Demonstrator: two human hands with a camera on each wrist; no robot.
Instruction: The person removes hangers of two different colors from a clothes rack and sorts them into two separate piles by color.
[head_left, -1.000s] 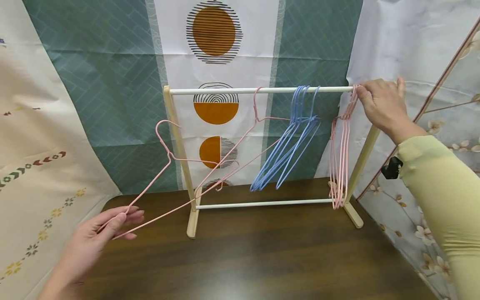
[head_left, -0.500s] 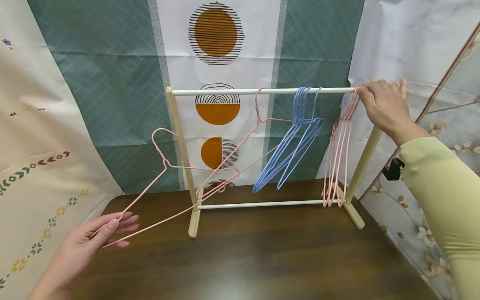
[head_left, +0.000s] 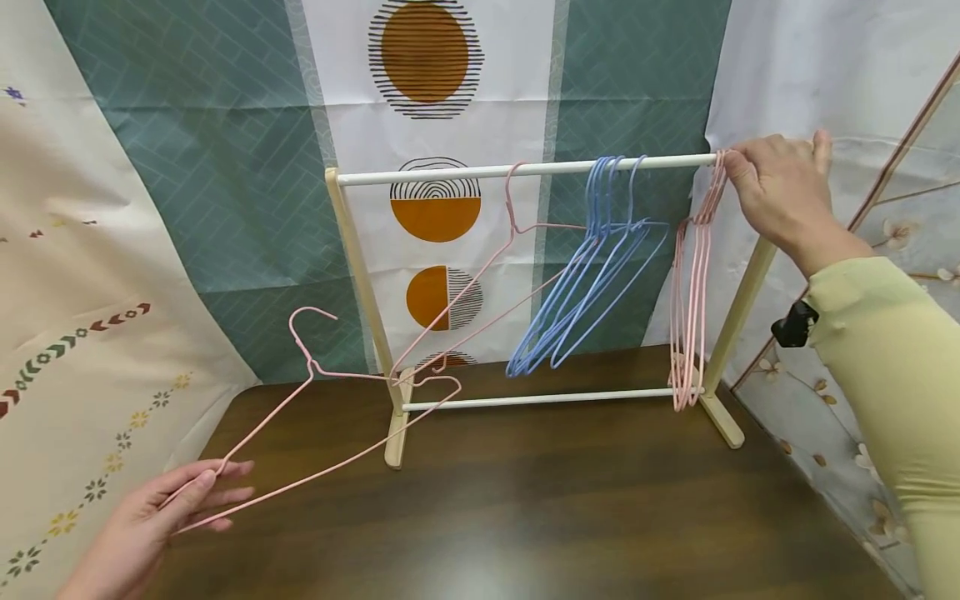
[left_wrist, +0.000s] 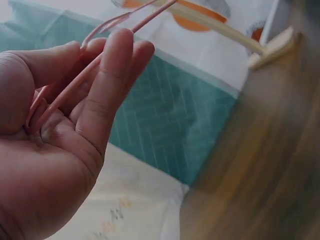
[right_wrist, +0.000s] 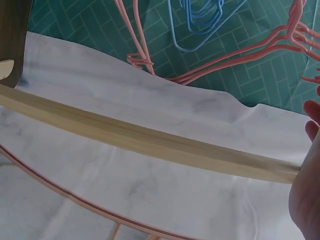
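My left hand [head_left: 161, 512] pinches one corner of a pink wire hanger [head_left: 309, 363] between thumb and fingers at the lower left. That hanger's hook points up, left of the rack; the left wrist view shows its corner [left_wrist: 75, 80] inside the hand. At the upper right, my right hand [head_left: 783, 187] grips the end of the garment rack's white top rail [head_left: 465, 173], thumb beside a bunch of pink hangers [head_left: 701, 275]. Several blue hangers [head_left: 600, 225] hang bunched on the rail. Left of them hangs a single pink hanger [head_left: 512, 225].
The rack's wooden posts [head_left: 742, 321] stand on feet on a dark wooden table [head_left: 525, 500], joined low by a white bar [head_left: 540, 399]. Behind hangs a green and white patterned cloth [head_left: 232, 200]; more cloths flank both sides. A small black device [head_left: 795, 325] sits at the right sleeve.
The left hand has moved down and left with the pink hanger, whose hook now stands farther from the left post. The right hand stays at the rail's end.
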